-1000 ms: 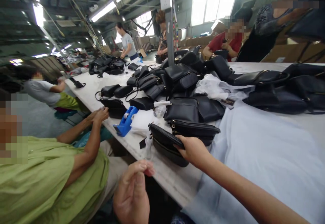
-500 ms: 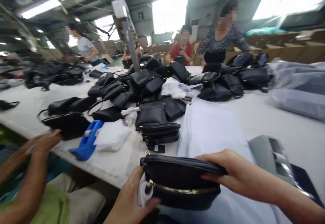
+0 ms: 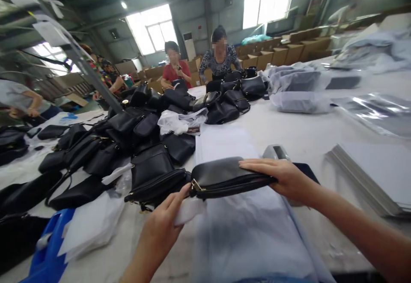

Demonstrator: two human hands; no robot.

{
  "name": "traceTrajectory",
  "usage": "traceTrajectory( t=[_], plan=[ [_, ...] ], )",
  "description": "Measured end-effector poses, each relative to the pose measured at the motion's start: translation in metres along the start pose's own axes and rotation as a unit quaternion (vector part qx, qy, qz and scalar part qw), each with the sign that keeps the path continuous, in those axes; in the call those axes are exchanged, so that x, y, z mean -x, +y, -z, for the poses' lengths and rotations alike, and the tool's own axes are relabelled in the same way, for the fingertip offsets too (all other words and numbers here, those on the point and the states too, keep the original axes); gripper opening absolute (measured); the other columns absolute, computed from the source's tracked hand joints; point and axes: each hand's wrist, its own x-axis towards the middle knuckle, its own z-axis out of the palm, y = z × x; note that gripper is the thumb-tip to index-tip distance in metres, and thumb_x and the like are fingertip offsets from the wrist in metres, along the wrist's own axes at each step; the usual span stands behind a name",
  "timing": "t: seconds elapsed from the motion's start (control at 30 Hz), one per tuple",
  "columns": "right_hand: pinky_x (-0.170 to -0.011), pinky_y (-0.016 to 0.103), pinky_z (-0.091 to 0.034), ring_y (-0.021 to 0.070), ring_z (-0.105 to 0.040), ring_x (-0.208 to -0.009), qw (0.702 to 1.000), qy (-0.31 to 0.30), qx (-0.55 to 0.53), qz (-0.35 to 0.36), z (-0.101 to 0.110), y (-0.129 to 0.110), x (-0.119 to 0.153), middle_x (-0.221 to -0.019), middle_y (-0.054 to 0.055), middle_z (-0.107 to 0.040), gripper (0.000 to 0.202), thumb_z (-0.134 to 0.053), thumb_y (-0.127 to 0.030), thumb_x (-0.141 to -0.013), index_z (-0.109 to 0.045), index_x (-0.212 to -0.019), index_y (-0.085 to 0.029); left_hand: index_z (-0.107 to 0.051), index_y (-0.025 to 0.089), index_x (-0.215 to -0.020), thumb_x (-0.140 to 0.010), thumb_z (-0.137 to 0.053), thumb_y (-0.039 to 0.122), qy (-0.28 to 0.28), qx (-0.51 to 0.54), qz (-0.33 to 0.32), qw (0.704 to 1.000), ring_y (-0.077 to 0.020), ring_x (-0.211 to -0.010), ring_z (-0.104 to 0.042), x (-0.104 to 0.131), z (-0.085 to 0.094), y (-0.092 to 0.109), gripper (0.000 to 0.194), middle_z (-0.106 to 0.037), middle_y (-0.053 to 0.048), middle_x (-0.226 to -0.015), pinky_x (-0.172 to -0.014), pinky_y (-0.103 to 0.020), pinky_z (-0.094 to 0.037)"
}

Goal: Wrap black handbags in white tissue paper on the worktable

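A small black bag (image 3: 229,174) with a zipper along its near edge is held level between my two hands. My left hand (image 3: 165,221) grips its left end by the gold zipper pull, with a bit of white wrapping (image 3: 189,210) under the fingers. My right hand (image 3: 285,176) is closed on the bag's right end, fingers over the top. Beneath it lie translucent plastic sheets (image 3: 247,236). Another black bag (image 3: 152,165) rests on the table just left of the held one.
Many black bags (image 3: 125,122) are heaped at the left and centre. A blue tape dispenser (image 3: 53,240) and white sheets (image 3: 93,223) lie at the lower left, a grey dispenser (image 3: 276,151) behind my right hand, a white stack (image 3: 379,176) at right. People stand across the table.
The view has swung to the right. The held bag has been raised and tilted, so its smooth face now shows upward and the gold front zipper has gone from sight. Both hands still hold it.
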Motion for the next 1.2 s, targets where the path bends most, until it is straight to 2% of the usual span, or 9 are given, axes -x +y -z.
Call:
traceTrajectory(
  t=[0.1, 0.23, 0.37, 0.5, 0.7, 0.83, 1.0, 1.1, 1.2],
  plan=[
    [-0.116, 0.041, -0.037, 0.0194, -0.045, -0.136, 0.994, 0.058, 0.072, 0.060, -0.021, 0.027, 0.010, -0.140, 0.002, -0.055, 0.058, -0.039, -0.001, -0.091, -0.051, -0.142, -0.028, -0.023, 0.038, -0.152, -0.075, -0.051, -0.004, -0.058, -0.024, -0.006, 0.998, -0.0217, -0.118, -0.061, -0.029, -0.017, 0.004, 0.092, -0.055, -0.001, -0.139, -0.096, -0.032, -0.053],
    [-0.116, 0.047, -0.036, 0.0192, -0.043, -0.136, 0.987, 0.072, 0.134, 0.059, -0.063, 0.053, 0.036, -0.140, 0.002, -0.056, 0.056, -0.035, -0.003, -0.096, -0.047, -0.144, -0.030, -0.019, 0.038, -0.153, -0.073, -0.056, -0.006, -0.147, -0.059, -0.018, 0.987, -0.0242, -0.118, -0.059, -0.047, -0.056, 0.005, 0.099, -0.051, -0.004, -0.143, -0.096, -0.035, -0.052],
    [-0.115, 0.050, -0.038, 0.0208, -0.040, -0.139, 0.985, 0.077, 0.148, 0.041, -0.101, 0.061, 0.070, -0.141, 0.003, -0.054, 0.059, -0.034, -0.001, -0.096, -0.043, -0.146, -0.029, -0.014, 0.039, -0.154, -0.070, -0.057, -0.008, -0.193, -0.068, -0.006, 0.979, -0.0238, -0.118, -0.059, -0.049, -0.085, 0.002, 0.105, -0.052, -0.005, -0.142, -0.096, -0.036, -0.051],
    [-0.115, 0.051, -0.037, 0.0223, -0.038, -0.139, 0.982, 0.098, 0.158, 0.023, -0.117, 0.056, 0.086, -0.142, 0.005, -0.054, 0.061, -0.036, 0.000, -0.095, -0.040, -0.148, -0.029, -0.011, 0.042, -0.154, -0.070, -0.055, -0.009, -0.203, -0.072, 0.002, 0.976, -0.0229, -0.120, -0.058, -0.048, -0.092, 0.000, 0.107, -0.052, -0.005, -0.142, -0.099, -0.036, -0.049],
    [-0.114, 0.049, -0.038, 0.0204, -0.041, -0.137, 0.985, 0.076, 0.153, 0.022, -0.117, 0.058, 0.088, -0.140, 0.005, -0.055, 0.064, -0.034, 0.004, -0.091, -0.044, -0.146, -0.028, -0.025, 0.034, -0.153, -0.074, -0.071, 0.010, -0.231, 0.017, 0.003, 0.973, -0.0297, -0.134, -0.047, -0.046, -0.072, 0.004, 0.094, -0.037, -0.010, -0.155, -0.108, -0.046, -0.043],
    [-0.115, 0.050, -0.035, 0.0204, -0.037, -0.140, 0.991, 0.033, 0.126, -0.015, -0.114, 0.053, 0.089, -0.144, 0.006, -0.052, 0.070, -0.035, 0.007, -0.083, -0.046, -0.145, -0.024, -0.037, 0.027, -0.148, -0.093, -0.057, 0.034, -0.137, 0.123, -0.030, 0.982, -0.0266, -0.139, -0.042, -0.059, -0.061, 0.031, 0.059, -0.039, -0.011, -0.154, -0.114, -0.046, -0.039],
    [-0.117, 0.048, -0.034, 0.0228, -0.033, -0.143, 0.994, -0.040, 0.089, -0.044, -0.084, 0.025, 0.092, -0.148, 0.008, -0.047, 0.074, -0.044, 0.004, -0.071, -0.050, -0.142, -0.019, -0.035, 0.028, -0.150, -0.093, -0.057, 0.041, -0.111, 0.086, -0.104, 0.985, -0.0323, -0.149, -0.020, -0.071, -0.097, 0.073, 0.062, -0.027, -0.009, -0.160, -0.116, -0.058, -0.030],
    [-0.115, 0.045, -0.039, 0.0213, -0.047, -0.134, 0.991, 0.044, 0.095, -0.082, -0.058, 0.010, 0.105, -0.137, 0.005, -0.058, 0.053, -0.047, -0.004, -0.084, -0.061, -0.131, -0.023, -0.035, 0.029, -0.150, -0.091, -0.062, 0.035, -0.088, 0.028, -0.103, 0.990, -0.0367, -0.149, -0.013, -0.065, -0.123, 0.081, 0.065, -0.019, -0.008, -0.163, -0.113, -0.063, -0.030],
    [-0.112, 0.042, -0.043, 0.0209, -0.056, -0.124, 0.944, 0.215, 0.148, -0.204, -0.035, 0.008, 0.129, -0.128, 0.004, -0.064, 0.035, -0.048, -0.016, -0.094, -0.066, -0.124, -0.024, -0.033, 0.029, -0.151, -0.092, -0.059, 0.033, -0.066, 0.016, -0.106, 0.992, -0.0362, -0.149, -0.012, -0.059, -0.133, 0.078, 0.064, -0.018, -0.008, -0.163, -0.112, -0.062, -0.033]
  ],
)
